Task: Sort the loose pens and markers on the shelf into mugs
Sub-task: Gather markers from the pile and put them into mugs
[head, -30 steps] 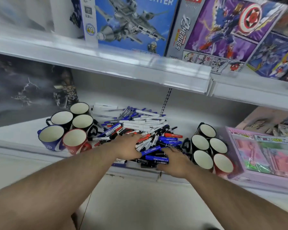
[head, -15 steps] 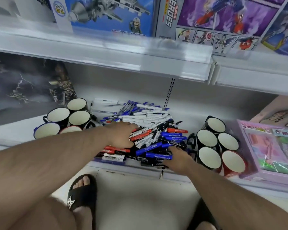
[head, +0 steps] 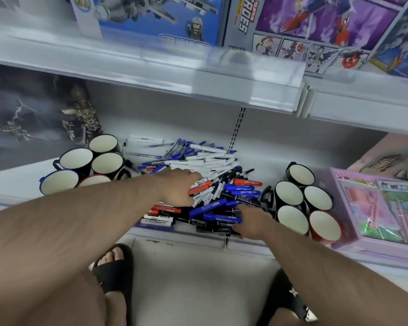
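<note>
- My right hand lies at the near edge of the white metal shelf, knuckles up, fingers bent down among the thick blue markers at the front of the pile. Whether they have closed round one I cannot tell; the back of my hand hides the fingertips.
- My left hand rests a little further in, on the middle of the heap, fingers curled over a red marker and some slim white pens. Again I cannot see if anything is truly gripped.
- The heap of loose pens and markers lies between two clusters of mugs, reaching from the shelf lip back towards the rear wall: fat blue, red and black markers in front, white-barrelled pens and thin blue ones behind.
- The mugs on my right, mostly black with one red, show only pale insides.
- The mugs on my left, black, blue and red, likewise hold nothing, as far as I can see.
- My judgement: the sorting has barely begun. No mug has a pen in it, and the whole heap is left to go.
</note>
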The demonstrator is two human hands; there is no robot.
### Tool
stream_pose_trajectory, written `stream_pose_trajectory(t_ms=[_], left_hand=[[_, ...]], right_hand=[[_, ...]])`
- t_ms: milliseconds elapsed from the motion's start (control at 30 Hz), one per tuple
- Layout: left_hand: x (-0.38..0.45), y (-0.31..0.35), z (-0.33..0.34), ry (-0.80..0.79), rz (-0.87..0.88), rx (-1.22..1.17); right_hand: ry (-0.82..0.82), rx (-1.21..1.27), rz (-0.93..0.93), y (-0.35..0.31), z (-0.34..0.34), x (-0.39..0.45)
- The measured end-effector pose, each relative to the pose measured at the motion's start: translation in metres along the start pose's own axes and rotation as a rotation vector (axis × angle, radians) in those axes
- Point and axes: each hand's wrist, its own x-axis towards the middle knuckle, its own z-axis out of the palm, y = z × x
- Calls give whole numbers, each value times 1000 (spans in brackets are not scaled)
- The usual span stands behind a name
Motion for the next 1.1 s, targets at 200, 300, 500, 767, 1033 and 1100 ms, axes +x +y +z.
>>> stream_pose_trajectory(t_ms=[200, 300, 500, 767, 1033, 1100], left_hand=[[10, -12, -6, -44, 51, 85], [22, -25, 0, -90, 58, 108], [51, -53, 22, -99, -23, 33], [67, -73, 51, -217, -114, -105], [68, -73, 76, -283, -129, -55], [66, -75, 80, -316, -136, -49]], right_hand=[[17, -281, -166, 2, 9, 24], [74, -386, -269, -9, 9, 48], [173, -428, -463, -38, 10, 102], [80, -568, -513, -62, -1, 156], [163, -775, -579, -63, 5, 161], [153, -725, -594, -63, 7, 163]])
